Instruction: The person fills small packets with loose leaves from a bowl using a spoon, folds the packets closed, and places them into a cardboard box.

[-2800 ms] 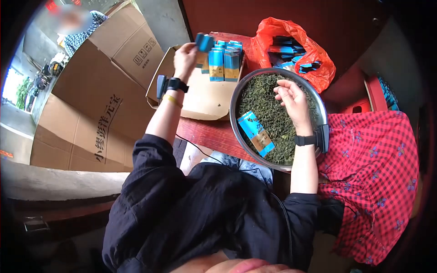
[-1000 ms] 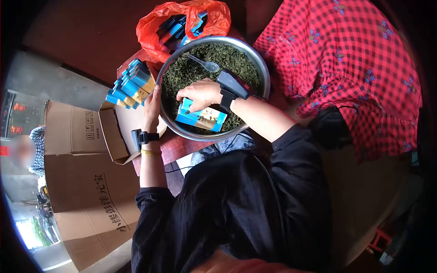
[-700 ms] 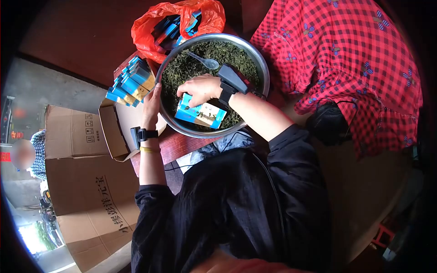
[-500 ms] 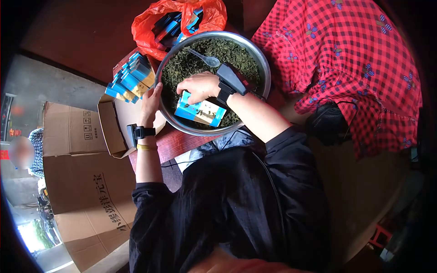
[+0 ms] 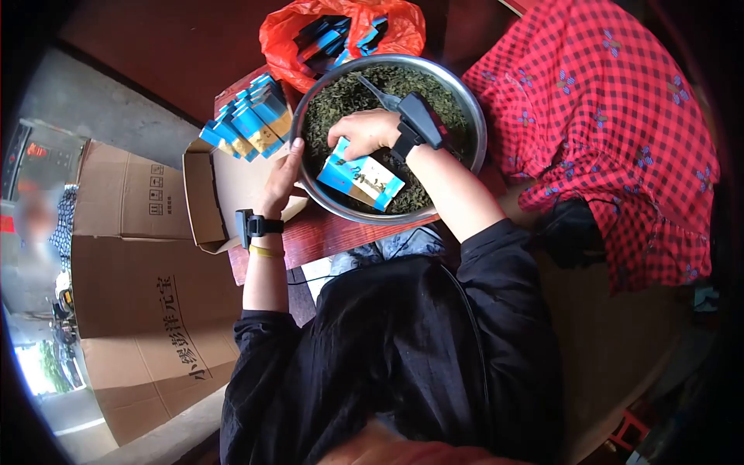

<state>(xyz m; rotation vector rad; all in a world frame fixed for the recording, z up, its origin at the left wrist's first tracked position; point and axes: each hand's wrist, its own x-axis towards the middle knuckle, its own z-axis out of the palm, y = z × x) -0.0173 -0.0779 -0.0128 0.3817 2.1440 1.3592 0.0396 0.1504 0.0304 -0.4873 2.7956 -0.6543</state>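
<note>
A wide metal basin [image 5: 478,128] is filled with dried, dark green leaves [image 5: 349,93]. My left hand [image 5: 284,174] is at the basin's left rim, closed on its edge; some of its fingers are hidden. Inside the basin, my right hand [image 5: 366,132] has its fingers curled over the upper left end of a small blue, white and tan carton [image 5: 362,175]. The carton lies tilted on the leaves, printed face up. Beyond the right hand, a clear plastic spoon [image 5: 378,93] rests on the leaves, partly covered by the wrist device.
Several similar cartons [image 5: 252,120] stand left of the basin, beside an open cardboard box [image 5: 205,198]. Behind is a red plastic bag [image 5: 283,39] of more cartons. A large cardboard box [image 5: 147,310] fills the left, and red checked cloth [image 5: 589,124] the right.
The view has shifted, so the basin appears farther right. My right hand and the carton have moved slightly up and left within the basin, and the carton has turned a little. The left hand stays at the rim.
</note>
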